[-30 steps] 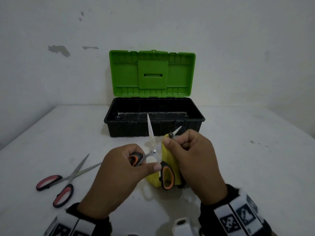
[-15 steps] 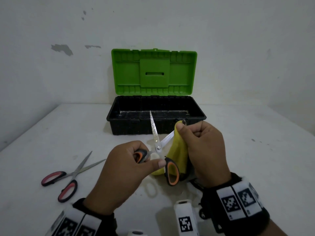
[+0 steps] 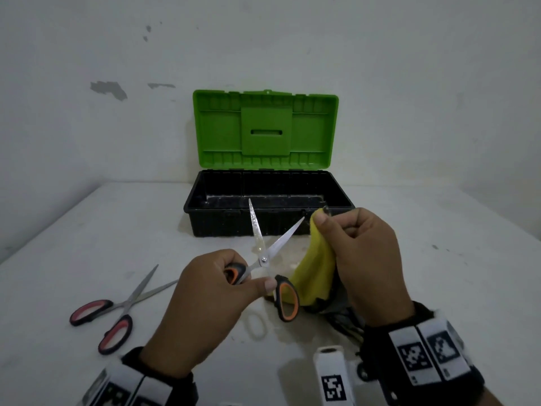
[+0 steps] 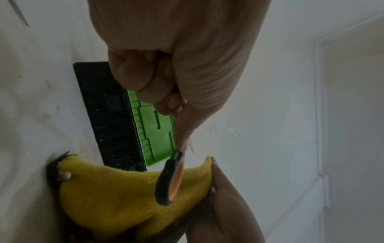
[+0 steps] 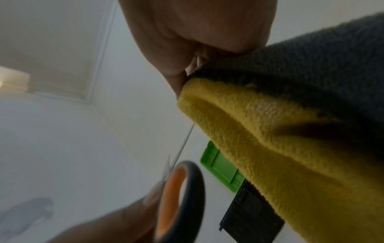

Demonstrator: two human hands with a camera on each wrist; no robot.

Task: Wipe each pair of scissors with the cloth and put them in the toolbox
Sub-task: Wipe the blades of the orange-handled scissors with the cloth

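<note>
Your left hand (image 3: 205,306) grips the orange scissors (image 3: 265,259) by one handle loop, the other loop hanging free, blades splayed open in a V pointing away from you toward the toolbox (image 3: 269,212). Your right hand (image 3: 363,259) pinches the cloth (image 3: 316,276) at its top corner, just right of the blades. The right blade tip sits close to the cloth; can't tell if they touch. The left blade looks speckled, so I'd judge the wipe isn't finished. The cloth hand is nearer the right blade, so bring it in from that side.

The toolbox sits straight ahead beyond both hands, green lid (image 3: 265,127) up, black tray showing nothing inside. The red scissors (image 3: 117,309) lie open on the table (image 3: 439,288), well left of your left hand, not yet wiped or stowed.
</note>
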